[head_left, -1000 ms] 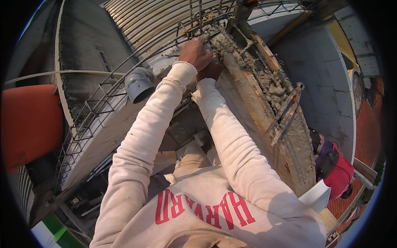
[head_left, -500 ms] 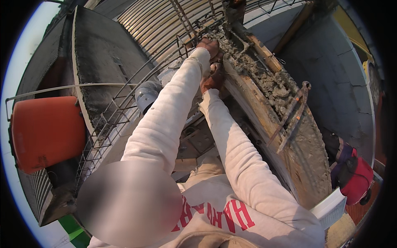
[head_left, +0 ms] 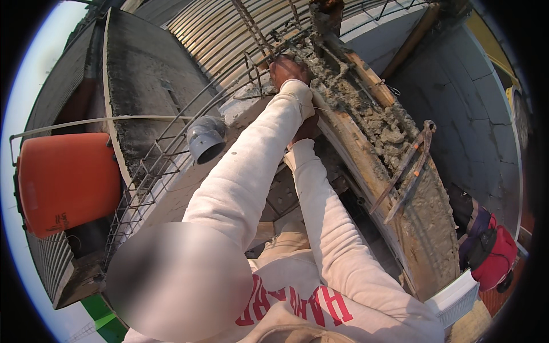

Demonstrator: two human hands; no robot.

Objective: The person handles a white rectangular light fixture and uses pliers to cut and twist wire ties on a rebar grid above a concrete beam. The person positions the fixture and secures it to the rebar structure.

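Observation:
My left hand (head_left: 289, 70) is curled at the far end of the wet concrete beam, beside thin upright steel bars (head_left: 251, 26). Its back faces up and the fingers bend out of sight, so what they grip is hidden. Just nearer, my right hand (head_left: 306, 129) is mostly covered by the left sleeve, and its fingers do not show. Fresh rough concrete (head_left: 389, 128) fills the beam between wooden form boards (head_left: 349, 132). A rusty pair of long-handled pincers (head_left: 420, 150) lies across it to the right of my hands.
Left of my arms are a grey pipe elbow (head_left: 207, 140), a rebar cage (head_left: 150, 182) and an orange tank (head_left: 68, 183). A grey block wall (head_left: 474, 120) rises on the right. Another person in red (head_left: 495, 260) is at the lower right. Corrugated sheeting (head_left: 209, 34) lies beyond.
My left arm has shifted right, and its sleeve now covers most of my right hand. The right hand has drawn slightly nearer to me. The grey pipe elbow shows more fully.

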